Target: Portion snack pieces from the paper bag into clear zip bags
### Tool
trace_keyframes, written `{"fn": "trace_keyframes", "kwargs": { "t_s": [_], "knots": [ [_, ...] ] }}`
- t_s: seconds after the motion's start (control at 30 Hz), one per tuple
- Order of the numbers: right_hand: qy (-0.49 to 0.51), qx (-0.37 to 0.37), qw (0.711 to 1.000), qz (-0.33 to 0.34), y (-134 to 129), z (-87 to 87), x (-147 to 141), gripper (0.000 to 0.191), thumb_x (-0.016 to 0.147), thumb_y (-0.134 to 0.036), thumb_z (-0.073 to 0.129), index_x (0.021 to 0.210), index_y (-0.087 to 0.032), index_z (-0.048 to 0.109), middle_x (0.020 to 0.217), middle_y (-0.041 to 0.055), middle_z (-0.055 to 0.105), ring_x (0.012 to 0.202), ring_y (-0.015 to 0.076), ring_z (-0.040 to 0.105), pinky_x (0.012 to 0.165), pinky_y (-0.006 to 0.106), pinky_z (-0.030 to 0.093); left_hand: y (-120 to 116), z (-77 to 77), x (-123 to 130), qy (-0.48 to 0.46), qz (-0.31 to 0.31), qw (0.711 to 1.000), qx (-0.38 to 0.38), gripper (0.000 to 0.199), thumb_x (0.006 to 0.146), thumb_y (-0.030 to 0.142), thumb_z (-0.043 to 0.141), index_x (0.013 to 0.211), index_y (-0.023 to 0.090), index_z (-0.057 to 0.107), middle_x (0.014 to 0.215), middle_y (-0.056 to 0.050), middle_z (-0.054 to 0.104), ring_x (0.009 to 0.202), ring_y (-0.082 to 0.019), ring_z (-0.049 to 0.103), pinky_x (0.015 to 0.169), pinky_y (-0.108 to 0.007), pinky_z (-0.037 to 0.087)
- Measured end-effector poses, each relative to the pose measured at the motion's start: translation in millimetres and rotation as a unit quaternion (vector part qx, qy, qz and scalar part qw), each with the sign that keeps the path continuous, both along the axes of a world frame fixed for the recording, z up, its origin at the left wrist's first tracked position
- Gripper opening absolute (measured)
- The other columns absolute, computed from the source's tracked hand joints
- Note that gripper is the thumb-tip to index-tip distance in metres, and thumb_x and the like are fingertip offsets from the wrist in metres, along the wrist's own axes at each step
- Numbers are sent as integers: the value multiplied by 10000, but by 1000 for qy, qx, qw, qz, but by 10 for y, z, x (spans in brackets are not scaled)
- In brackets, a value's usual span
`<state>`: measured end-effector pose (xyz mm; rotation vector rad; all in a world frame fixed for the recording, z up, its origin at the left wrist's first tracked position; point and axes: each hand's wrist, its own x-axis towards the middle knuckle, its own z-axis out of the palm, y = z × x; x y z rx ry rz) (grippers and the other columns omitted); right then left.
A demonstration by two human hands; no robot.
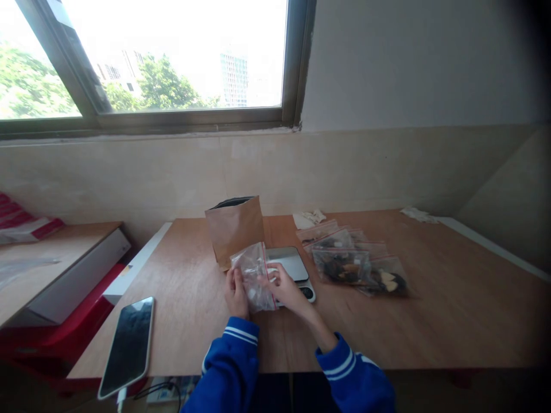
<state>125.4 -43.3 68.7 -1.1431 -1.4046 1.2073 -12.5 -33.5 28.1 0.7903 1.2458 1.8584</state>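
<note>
Right now we hold a small clear zip bag (253, 276) with a red seal strip between both hands, above the near middle of the wooden table (451, 310). Our left hand (235, 293) pinches its left edge with fingers curled shut on the plastic, and our right hand (286, 288) grips the right side with fingers closed on it too. Just behind the bag a silver kitchen scale (293, 265) lies flat, and a brown paper pouch (235, 229) stands upright and open behind that, touching or nearly touching the scale. To our right, filled clear bags (357, 267) lie overlapping in a row, near the scale but apart from our hands. A phone (129, 344) lies face up at the table's near left corner, hanging slightly over the edge. We have bare table on the far right and between the phone and our left hand. We can read no writing anywhere; the phone screen is dark.
</note>
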Motion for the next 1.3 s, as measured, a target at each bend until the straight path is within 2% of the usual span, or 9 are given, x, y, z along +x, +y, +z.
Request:
{"fn": "trace_keyframes", "kwargs": {
  "t_s": [0.23,0.37,0.53,0.6,0.7,0.97,1.1,1.23,1.3],
  "knots": [
    [14,-10,993,118,-209,-53,227,268,796,-408,612,948,-190,578,704,-9,615,615,151,602,571,275,491,-115,177,-105,116,-40,992,-14,249,775,396,655,931,206,694,731,-14,647,684,-168,585,652,-234,438],
    [-143,116,983,5,39,4,712,229,869,-350,479,963,-196,621,861,43,648,797,187,618,717,331,503,-112,264,-274,182,-15,981,-66,241,792,363,627,991,239,683,654,-4,609,663,-195,592,706,-279,462],
    [-410,198,868,-198,494,-18,1569,241,863,-199,426,970,-134,631,1015,152,624,1038,260,547,939,411,400,-117,277,-413,406,57,895,-174,554,794,361,583,1308,171,501,1071,-156,623,991,-317,597,902,-461,435],
    [-496,162,826,-214,603,-49,1811,234,842,-179,468,992,-118,637,1069,183,618,1082,291,520,946,432,377,-149,269,-373,487,84,851,-176,657,791,367,573,1382,133,409,1327,-233,466,1171,-375,493,973,-541,364],
    [-554,125,801,-192,645,-48,1990,177,818,-214,545,933,-145,659,1056,167,636,1054,308,529,898,432,384,-190,211,-269,543,45,830,-122,558,798,340,563,1340,237,480,1478,-155,344,1339,-369,325,1079,-560,207],
    [-449,118,864,-193,294,362,1896,69,791,-212,541,766,-209,606,725,62,656,693,215,609,631,298,405,-132,-73,-222,384,-159,908,-62,366,646,338,736,1010,318,696,1288,-77,596,1352,-358,329,1139,-507,36],
    [-369,145,891,-220,-23,667,1572,81,843,-282,487,823,-229,545,755,54,652,685,218,611,598,302,402,-258,197,-64,306,-138,941,-41,257,677,267,726,933,261,709,1205,-103,627,1331,-345,356,1148,-476,57],
    [-258,174,932,-188,-300,872,1030,151,863,-380,489,846,-233,523,767,44,631,673,202,596,628,306,440,-585,632,361,227,-288,930,22,209,831,342,590,961,208,684,975,-99,666,914,-251,609,896,-374,447],
    [-196,177,955,-136,-399,895,767,179,864,-412,505,865,-234,526,780,30,620,661,181,585,610,290,451,-727,772,560,150,-355,922,31,255,868,383,538,964,180,661,876,-80,663,754,-199,607,734,-310,486]
  ]
}}
